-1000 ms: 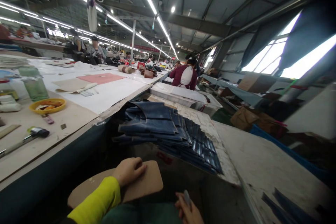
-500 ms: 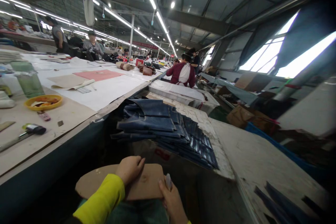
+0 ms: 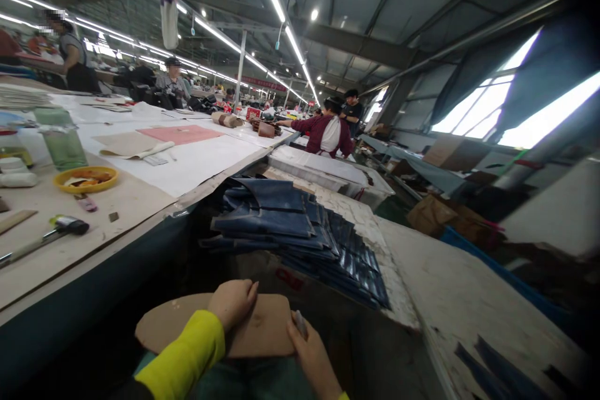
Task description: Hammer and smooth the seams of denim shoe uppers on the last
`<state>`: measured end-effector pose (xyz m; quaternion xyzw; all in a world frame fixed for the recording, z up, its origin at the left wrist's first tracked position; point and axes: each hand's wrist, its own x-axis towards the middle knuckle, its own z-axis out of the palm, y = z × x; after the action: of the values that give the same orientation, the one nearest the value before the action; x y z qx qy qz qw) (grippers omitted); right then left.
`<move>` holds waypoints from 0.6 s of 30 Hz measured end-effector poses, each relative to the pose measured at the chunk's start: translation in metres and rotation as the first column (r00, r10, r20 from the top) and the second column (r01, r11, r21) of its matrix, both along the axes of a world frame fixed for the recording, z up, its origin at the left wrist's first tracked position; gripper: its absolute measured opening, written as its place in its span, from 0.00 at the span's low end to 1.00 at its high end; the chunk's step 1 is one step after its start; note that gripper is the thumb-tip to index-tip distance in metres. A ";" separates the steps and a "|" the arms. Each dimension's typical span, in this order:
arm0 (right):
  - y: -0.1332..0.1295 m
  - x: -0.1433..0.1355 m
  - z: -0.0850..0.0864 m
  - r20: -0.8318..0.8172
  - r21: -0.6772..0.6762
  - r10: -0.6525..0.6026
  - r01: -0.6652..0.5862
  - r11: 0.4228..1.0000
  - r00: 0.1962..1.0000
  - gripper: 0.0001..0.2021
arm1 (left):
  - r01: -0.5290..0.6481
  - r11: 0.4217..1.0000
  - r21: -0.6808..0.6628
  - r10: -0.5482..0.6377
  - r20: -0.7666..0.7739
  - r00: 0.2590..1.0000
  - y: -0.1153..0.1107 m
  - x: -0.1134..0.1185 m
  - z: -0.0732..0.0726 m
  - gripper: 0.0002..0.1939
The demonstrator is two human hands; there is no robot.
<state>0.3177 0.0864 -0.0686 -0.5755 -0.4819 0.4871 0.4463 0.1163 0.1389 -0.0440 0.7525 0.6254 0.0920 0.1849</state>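
A brown board with one rounded end lies across my lap. My left hand, in a yellow sleeve, rests on its upper middle with the fingers curled; whatever they may grip is hidden. At the board's right end is my right hand, its fingers closed on a small grey tool that sticks up by the thumb. Beyond the board, a fanned stack of dark blue pieces lies on a worn light surface.
On the table at the left are a yellow dish, a green jar and a black-tipped brush. A person in dark red sits ahead. More blue strips lie at the lower right.
The view has shifted slightly, so the table items appear farther right. The person in dark red now has an arm stretched to the left. My hands remain at nearly the same places on the board.
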 end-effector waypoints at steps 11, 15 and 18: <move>-0.011 0.000 0.145 0.429 0.641 -0.180 -0.158 0.751 0.885 0.12 | 0.002 1.000 0.003 -0.002 0.010 1.000 0.001 0.000 -0.004 0.23; -0.016 -0.006 0.148 0.496 0.679 -0.120 -0.297 0.672 0.860 0.14 | 0.049 0.999 0.012 -0.050 0.028 0.998 0.004 -0.001 -0.006 0.20; -0.004 -0.013 0.117 0.658 0.553 0.079 -0.552 0.624 0.749 0.18 | 0.117 0.993 0.019 -0.117 0.044 0.992 0.011 -0.001 -0.008 0.18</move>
<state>0.3048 0.0827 0.0485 -0.3712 -0.8418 0.1340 0.3683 0.1151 0.1497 -0.0521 0.7871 0.5751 0.1031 0.1976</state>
